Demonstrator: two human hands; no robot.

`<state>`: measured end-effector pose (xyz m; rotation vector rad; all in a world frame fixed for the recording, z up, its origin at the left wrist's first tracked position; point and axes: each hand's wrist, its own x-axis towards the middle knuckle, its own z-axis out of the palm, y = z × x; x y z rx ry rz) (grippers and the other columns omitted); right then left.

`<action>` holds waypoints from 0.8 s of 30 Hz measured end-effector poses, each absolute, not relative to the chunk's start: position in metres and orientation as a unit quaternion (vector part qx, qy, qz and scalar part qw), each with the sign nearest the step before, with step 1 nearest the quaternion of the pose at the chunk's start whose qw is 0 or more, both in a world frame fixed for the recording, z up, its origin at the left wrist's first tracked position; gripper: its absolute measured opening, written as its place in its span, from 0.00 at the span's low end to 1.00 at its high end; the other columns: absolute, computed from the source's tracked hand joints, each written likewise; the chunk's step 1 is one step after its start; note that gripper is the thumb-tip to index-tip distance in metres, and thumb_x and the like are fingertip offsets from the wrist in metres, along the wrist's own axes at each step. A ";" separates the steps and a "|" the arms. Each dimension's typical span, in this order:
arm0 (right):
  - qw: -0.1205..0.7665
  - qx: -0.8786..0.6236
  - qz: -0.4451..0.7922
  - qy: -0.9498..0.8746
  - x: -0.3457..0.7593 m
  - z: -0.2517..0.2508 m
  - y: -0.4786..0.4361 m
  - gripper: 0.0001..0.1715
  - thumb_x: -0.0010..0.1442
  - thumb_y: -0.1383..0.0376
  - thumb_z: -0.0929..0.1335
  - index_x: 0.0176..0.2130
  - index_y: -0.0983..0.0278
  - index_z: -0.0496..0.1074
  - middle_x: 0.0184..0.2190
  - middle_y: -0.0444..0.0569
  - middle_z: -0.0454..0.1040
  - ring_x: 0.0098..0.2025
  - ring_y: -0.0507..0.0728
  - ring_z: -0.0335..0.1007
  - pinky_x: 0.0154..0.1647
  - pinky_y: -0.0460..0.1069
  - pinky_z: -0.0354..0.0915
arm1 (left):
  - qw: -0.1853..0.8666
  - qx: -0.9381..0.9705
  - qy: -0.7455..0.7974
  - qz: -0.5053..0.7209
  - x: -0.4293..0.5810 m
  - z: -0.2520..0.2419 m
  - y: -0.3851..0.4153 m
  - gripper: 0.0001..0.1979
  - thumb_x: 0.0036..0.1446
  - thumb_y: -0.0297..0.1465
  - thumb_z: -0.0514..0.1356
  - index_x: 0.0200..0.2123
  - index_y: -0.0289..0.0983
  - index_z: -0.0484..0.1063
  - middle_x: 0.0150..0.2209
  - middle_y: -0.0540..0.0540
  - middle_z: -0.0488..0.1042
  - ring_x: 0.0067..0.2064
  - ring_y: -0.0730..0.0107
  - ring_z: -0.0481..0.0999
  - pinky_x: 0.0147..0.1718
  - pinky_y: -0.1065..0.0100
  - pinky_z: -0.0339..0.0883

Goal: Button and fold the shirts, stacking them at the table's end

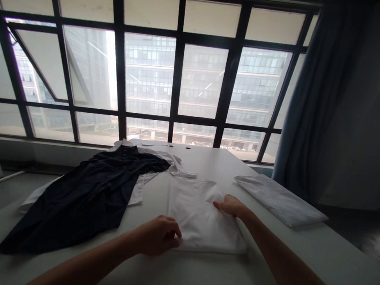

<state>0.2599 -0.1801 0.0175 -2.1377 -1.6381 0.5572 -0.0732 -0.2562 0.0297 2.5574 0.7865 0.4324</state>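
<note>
A white shirt [203,219], folded into a rough rectangle, lies flat in front of me with soft creases on top. My left hand [161,236] is at its near left corner, thumb and fingers curled closed on the edge. Farther up, on the right side, my right hand [230,205] grips the cloth with the thumb on top; the fingers beneath are partly hidden.
Left of the folded one, a dark navy shirt [95,196] lies spread over white garments [138,190]. On the right rests another folded white garment [280,199]. The white table [205,159] reaches toward the windows [149,74]; a blue-grey curtain [308,104] hangs at right.
</note>
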 end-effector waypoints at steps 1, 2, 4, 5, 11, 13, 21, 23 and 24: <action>0.205 -0.764 0.233 -0.566 0.263 0.020 -0.181 0.18 0.60 0.59 0.73 0.44 0.71 0.75 0.40 0.62 0.75 0.43 0.67 0.73 0.37 0.51 0.71 | 0.224 0.924 0.265 0.159 -0.072 0.029 -0.259 0.10 0.56 0.32 0.61 0.40 0.37 0.79 0.35 0.46 0.77 0.31 0.72 0.75 0.35 0.73 0.68; 0.218 -0.764 0.264 -0.547 0.266 0.022 -0.182 0.16 0.62 0.61 0.71 0.45 0.71 0.73 0.42 0.61 0.75 0.42 0.65 0.74 0.35 0.50 0.71 | 0.234 0.926 0.249 0.160 -0.070 0.029 -0.261 0.11 0.57 0.32 0.61 0.41 0.37 0.79 0.38 0.45 0.77 0.31 0.73 0.75 0.35 0.73 0.68; 0.247 -0.761 0.289 -0.526 0.272 0.026 -0.182 0.14 0.62 0.66 0.68 0.47 0.70 0.72 0.43 0.59 0.75 0.40 0.63 0.74 0.33 0.48 0.70 | 0.243 0.929 0.227 0.165 -0.069 0.028 -0.263 0.12 0.59 0.34 0.59 0.43 0.37 0.78 0.42 0.44 0.76 0.33 0.72 0.76 0.37 0.72 0.69; 0.257 -0.763 0.276 -0.526 0.276 0.027 -0.180 0.14 0.61 0.68 0.68 0.47 0.70 0.71 0.43 0.59 0.75 0.41 0.63 0.74 0.33 0.48 0.70 | 0.238 0.931 0.219 0.169 -0.069 0.028 -0.262 0.13 0.59 0.34 0.59 0.45 0.38 0.77 0.44 0.43 0.76 0.36 0.71 0.76 0.40 0.71 0.69; 0.227 -0.795 0.022 -0.562 0.310 0.039 -0.159 0.24 0.56 0.78 0.65 0.52 0.69 0.69 0.44 0.57 0.75 0.47 0.62 0.72 0.44 0.47 0.65 | 0.160 0.941 0.237 0.179 -0.080 0.019 -0.237 0.10 0.61 0.34 0.59 0.43 0.40 0.76 0.46 0.44 0.77 0.48 0.62 0.73 0.50 0.64 0.66; 0.208 -0.794 -0.044 -0.570 0.325 0.046 -0.151 0.27 0.56 0.79 0.65 0.54 0.67 0.68 0.43 0.56 0.75 0.46 0.63 0.72 0.42 0.48 0.63 | 0.161 0.937 0.249 0.184 -0.083 0.016 -0.230 0.08 0.61 0.34 0.59 0.41 0.40 0.76 0.45 0.45 0.77 0.47 0.63 0.73 0.50 0.64 0.66; 0.322 -0.743 -0.129 -0.572 0.405 0.119 -0.123 0.22 0.59 0.77 0.64 0.51 0.64 0.71 0.41 0.54 0.76 0.42 0.61 0.72 0.39 0.48 0.62 | 0.166 0.919 0.288 0.211 -0.071 0.007 -0.220 0.05 0.60 0.28 0.58 0.38 0.40 0.74 0.43 0.46 0.74 0.46 0.66 0.72 0.48 0.66 0.66; 0.316 -0.753 -0.131 -0.563 0.443 0.139 -0.122 0.24 0.56 0.78 0.66 0.52 0.66 0.72 0.43 0.58 0.75 0.44 0.63 0.71 0.41 0.50 0.62 | 0.169 0.915 0.300 0.212 -0.068 0.007 -0.220 0.06 0.59 0.27 0.58 0.38 0.40 0.74 0.43 0.46 0.74 0.46 0.66 0.72 0.48 0.66 0.65; 0.295 -0.768 -0.138 -0.552 0.464 0.144 -0.122 0.24 0.57 0.76 0.66 0.53 0.67 0.72 0.44 0.61 0.74 0.45 0.65 0.71 0.42 0.52 0.62 | 0.171 0.913 0.304 0.211 -0.067 0.007 -0.219 0.06 0.59 0.27 0.58 0.38 0.40 0.74 0.43 0.46 0.74 0.46 0.66 0.72 0.48 0.66 0.65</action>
